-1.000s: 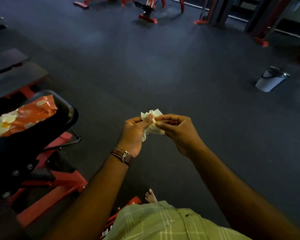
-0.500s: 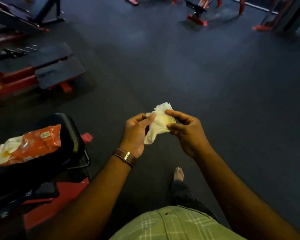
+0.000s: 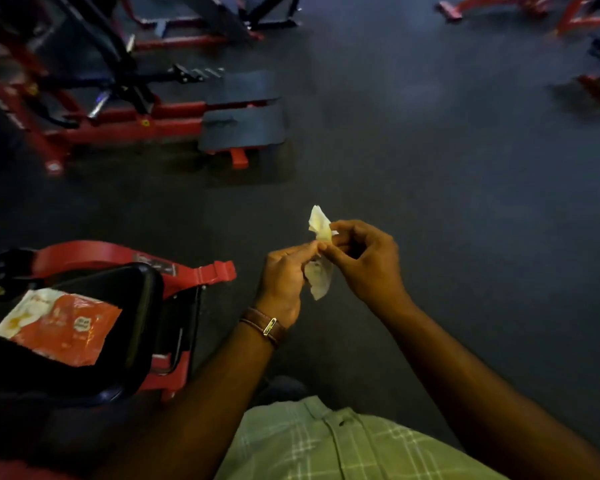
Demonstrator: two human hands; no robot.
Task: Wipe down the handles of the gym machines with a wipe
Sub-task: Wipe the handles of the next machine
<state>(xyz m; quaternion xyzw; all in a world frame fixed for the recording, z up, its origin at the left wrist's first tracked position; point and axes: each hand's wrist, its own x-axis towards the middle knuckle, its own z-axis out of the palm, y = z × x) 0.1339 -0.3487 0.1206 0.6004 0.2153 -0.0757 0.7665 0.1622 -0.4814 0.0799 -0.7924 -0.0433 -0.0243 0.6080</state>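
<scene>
Beside a black padded seat (image 3: 142, 306) on a red-framed gym machine (image 3: 201, 271), a person stood over the dark rubber floor (image 3: 447, 174) with a crumpled white wipe (image 3: 317, 223) held between both hands, well clear of any handle. The left hand (image 3: 284, 271), a brown wrist strap (image 3: 265, 325) below it, had a narrow grip pinching the wipe near its middle, and the right hand (image 3: 364, 258) pinched the same sheet from the other side, fingers curled, one end poking up above the fingers and the other hanging below. An orange-and-white wipe packet (image 3: 59, 327) lay on the seat, to the left of the hands. By the look of it the task had barely begun: a wipe was out and being worked open or refolded, no handle was yet being touched, and the wiping of the machines lay ahead. Compared with half a second before, the view had swung left and down, bringing a second red machine with black foot plates (image 3: 243, 112) far closer beyond the seat; the wipe, then spread wider between the thumbs, was bunched tighter and stood more upright, and the hands had closed in until their fingertips met
</scene>
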